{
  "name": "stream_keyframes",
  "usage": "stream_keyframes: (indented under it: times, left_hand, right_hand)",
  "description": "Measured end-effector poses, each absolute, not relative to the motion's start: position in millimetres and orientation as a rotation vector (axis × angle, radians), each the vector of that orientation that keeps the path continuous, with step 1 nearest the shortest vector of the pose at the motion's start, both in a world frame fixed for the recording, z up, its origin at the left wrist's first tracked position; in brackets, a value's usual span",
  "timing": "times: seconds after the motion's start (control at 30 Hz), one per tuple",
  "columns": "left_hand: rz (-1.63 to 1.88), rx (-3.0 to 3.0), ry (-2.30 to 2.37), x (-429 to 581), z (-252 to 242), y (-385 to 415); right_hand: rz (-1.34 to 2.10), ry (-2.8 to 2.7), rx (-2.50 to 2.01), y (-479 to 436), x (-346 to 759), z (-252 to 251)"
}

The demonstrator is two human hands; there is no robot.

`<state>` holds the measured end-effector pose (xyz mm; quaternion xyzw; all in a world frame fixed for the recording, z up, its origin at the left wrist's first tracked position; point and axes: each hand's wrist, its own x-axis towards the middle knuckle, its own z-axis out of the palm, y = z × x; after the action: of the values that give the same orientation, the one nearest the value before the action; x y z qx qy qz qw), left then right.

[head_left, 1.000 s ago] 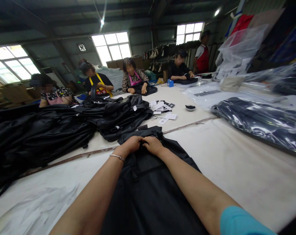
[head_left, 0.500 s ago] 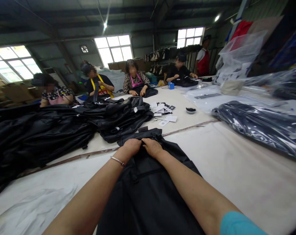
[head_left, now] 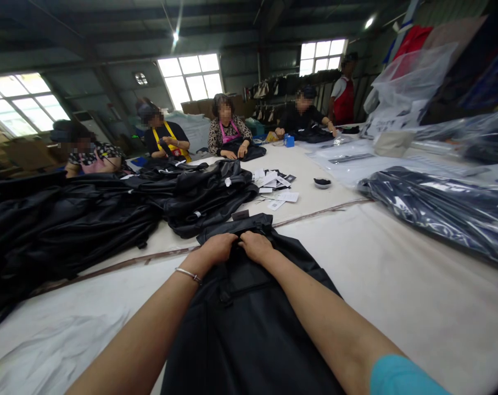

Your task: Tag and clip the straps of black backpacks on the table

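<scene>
A smooth black garment [head_left: 249,334] lies on the table in front of me, with a band-like edge [head_left: 255,223] at its far end. Just below that edge, my left hand [head_left: 219,248] has its fingers curled and pinched on the cloth. My right hand [head_left: 255,247] grips the same part from the other side, its fingertips almost meeting the left ones. What lies between the fingertips is hidden. A narrow strap [head_left: 224,291] hangs on the garment below my left hand. A small dark tag [head_left: 240,215] sticks out beyond the far edge.
Black garments are heaped [head_left: 108,219] at left. White tags [head_left: 273,184] and a small dish [head_left: 322,183] lie ahead. Plastic-wrapped dark clothing [head_left: 438,208] lies at right. Several co-workers sit across the table [head_left: 417,285]; another person [head_left: 344,99] stands behind.
My left wrist has shifted slightly left and the left fingers have moved a little; both hands stay on the garment. Across the table, co-workers' hands have moved.
</scene>
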<state>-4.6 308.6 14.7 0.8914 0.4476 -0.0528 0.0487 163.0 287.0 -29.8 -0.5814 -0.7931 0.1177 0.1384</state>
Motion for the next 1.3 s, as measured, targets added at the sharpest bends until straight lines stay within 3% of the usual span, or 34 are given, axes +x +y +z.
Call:
stream_keyframes:
  times: [0.27,0.73,1.3]
  left_hand:
    - [-0.261,2.669,1.373,-2,25,323]
    - [-0.074,2.632,1.907,23,14,306]
    - [-0.081,2.515,1.809,7,19,313]
  right_hand:
    - [0.271,-2.229,-1.757,287,160,-26]
    - [0.180,-2.279,-1.671,270,151,-16]
    - [0.106,-2.349,-1.467,276,157,-29]
